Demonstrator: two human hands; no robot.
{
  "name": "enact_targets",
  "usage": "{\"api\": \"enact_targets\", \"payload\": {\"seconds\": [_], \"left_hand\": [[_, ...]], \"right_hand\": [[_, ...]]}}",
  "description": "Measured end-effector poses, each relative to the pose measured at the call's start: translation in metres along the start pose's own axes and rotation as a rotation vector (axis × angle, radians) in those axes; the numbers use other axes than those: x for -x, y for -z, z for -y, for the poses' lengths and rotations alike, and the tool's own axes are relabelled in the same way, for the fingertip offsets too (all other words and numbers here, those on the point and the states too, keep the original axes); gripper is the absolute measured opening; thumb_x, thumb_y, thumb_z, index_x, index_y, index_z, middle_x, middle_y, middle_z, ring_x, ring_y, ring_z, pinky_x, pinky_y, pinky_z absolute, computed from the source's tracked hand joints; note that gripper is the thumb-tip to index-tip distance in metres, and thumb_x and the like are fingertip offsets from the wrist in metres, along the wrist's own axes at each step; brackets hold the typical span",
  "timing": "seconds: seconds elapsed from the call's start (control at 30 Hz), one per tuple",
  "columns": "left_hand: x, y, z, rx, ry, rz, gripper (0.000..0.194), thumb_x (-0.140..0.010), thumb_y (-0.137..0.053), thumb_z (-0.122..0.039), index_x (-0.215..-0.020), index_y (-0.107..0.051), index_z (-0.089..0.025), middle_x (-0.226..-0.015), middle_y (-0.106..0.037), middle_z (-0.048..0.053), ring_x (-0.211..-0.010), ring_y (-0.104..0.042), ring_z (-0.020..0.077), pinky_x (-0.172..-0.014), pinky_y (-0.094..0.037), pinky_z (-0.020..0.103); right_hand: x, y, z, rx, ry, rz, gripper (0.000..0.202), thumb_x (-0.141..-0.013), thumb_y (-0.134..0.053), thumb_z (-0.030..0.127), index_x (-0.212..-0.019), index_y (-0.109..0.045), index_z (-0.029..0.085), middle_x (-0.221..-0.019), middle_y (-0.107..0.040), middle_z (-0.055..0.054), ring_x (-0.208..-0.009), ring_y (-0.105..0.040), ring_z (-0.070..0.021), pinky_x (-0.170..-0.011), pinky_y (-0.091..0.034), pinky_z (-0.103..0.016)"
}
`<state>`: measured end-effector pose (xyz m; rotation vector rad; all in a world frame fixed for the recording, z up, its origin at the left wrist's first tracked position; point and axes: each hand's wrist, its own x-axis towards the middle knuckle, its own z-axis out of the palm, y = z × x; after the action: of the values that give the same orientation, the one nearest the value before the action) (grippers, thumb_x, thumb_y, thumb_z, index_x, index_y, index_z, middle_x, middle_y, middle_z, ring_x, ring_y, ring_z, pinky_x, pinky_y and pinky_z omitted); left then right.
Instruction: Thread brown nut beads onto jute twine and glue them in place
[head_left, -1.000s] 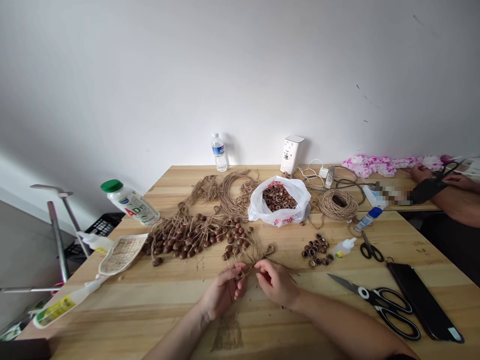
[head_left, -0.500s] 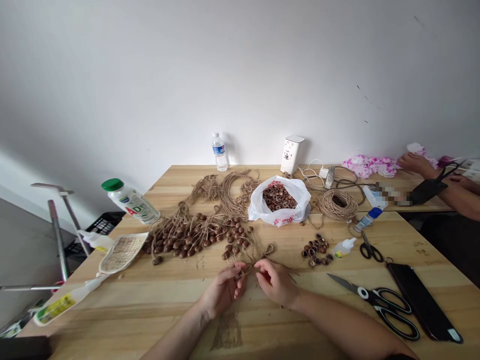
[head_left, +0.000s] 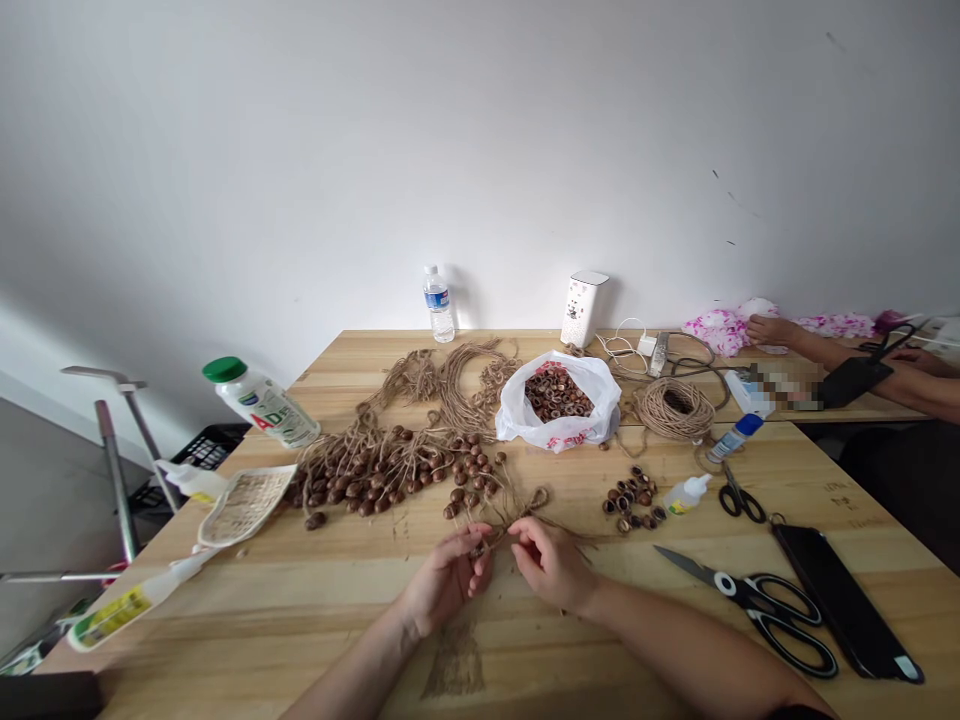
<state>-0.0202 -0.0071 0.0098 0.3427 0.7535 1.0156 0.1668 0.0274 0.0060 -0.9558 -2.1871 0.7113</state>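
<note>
My left hand point(head_left: 448, 575) is closed, palm partly up, pinching brown twine with something small and dark at its fingertips. Opposite it, my right hand point(head_left: 551, 563) has its fingers curled and pinched on the same twine point(head_left: 504, 527). A knotted loop point(head_left: 537, 498) of this twine lies just beyond my fingers, and loose strands trail off to the right. Brown nutshells on strings point(head_left: 390, 472) are heaped beyond my left hand. A few loose cut nutshells point(head_left: 632, 500) lie to the right of my right hand.
A white plastic bag point(head_left: 517, 410) holds many shell pieces, with a twine coil point(head_left: 675, 408) beside it. Large scissors point(head_left: 757, 600), small scissors point(head_left: 741, 495), a glue bottle point(head_left: 686, 495) and a black phone point(head_left: 844, 600) lie at right. A co-worker's hand point(head_left: 772, 332) touches pink-and-white material.
My hands and the twine have stayed nearly in place. At the far right, the co-worker's hand has moved left along the pink-and-white material.
</note>
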Motion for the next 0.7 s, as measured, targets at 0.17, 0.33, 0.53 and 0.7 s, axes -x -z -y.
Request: {"api": "enact_targets", "payload": {"seconds": [0.17,0.33,0.53,0.7], "left_hand": [[-0.0001,0.0001,0.0003,0.006,0.004,0.006,0.024,-0.075,-0.063,-0.028,-0.094,-0.059,-0.014,-0.050,-0.050,-0.001,-0.042,-0.042,0.0098,-0.044,-0.021,0.023],[0.0008,-0.0019,-0.0007,0.012,0.007,0.002,0.024,-0.074,-0.064,-0.028,-0.093,-0.058,-0.015,-0.050,-0.050,-0.001,-0.042,-0.041,0.0096,-0.044,-0.022,0.023],[0.0009,-0.0021,-0.0012,0.008,0.008,-0.001,0.023,-0.074,-0.064,-0.028,-0.093,-0.058,-0.015,-0.050,-0.051,-0.001,-0.042,-0.042,0.0095,-0.044,-0.022,0.022],[0.0005,-0.0005,-0.0003,0.004,0.010,0.007,0.023,-0.074,-0.063,-0.027,-0.094,-0.059,-0.015,-0.050,-0.051,-0.001,-0.042,-0.042,0.0098,-0.043,-0.022,0.023]], "right_hand": [[0.0006,-0.0008,-0.0017,0.006,0.002,-0.004,0.017,-0.082,-0.047,0.014,-0.097,-0.054,0.019,-0.067,-0.057,0.001,-0.055,-0.051,-0.0114,-0.056,-0.042,-0.021],[0.0000,-0.0004,-0.0005,0.002,0.004,-0.004,0.017,-0.082,-0.047,0.014,-0.096,-0.054,0.019,-0.065,-0.056,0.001,-0.055,-0.051,-0.0115,-0.055,-0.042,-0.021],[0.0004,-0.0014,-0.0012,0.003,0.005,0.003,0.017,-0.082,-0.047,0.014,-0.097,-0.054,0.019,-0.066,-0.057,0.001,-0.055,-0.051,-0.0117,-0.055,-0.042,-0.021],[0.0009,-0.0014,-0.0014,0.002,0.000,0.000,0.017,-0.082,-0.048,0.013,-0.096,-0.054,0.019,-0.066,-0.057,0.001,-0.055,-0.052,-0.0118,-0.056,-0.042,-0.021]]}}
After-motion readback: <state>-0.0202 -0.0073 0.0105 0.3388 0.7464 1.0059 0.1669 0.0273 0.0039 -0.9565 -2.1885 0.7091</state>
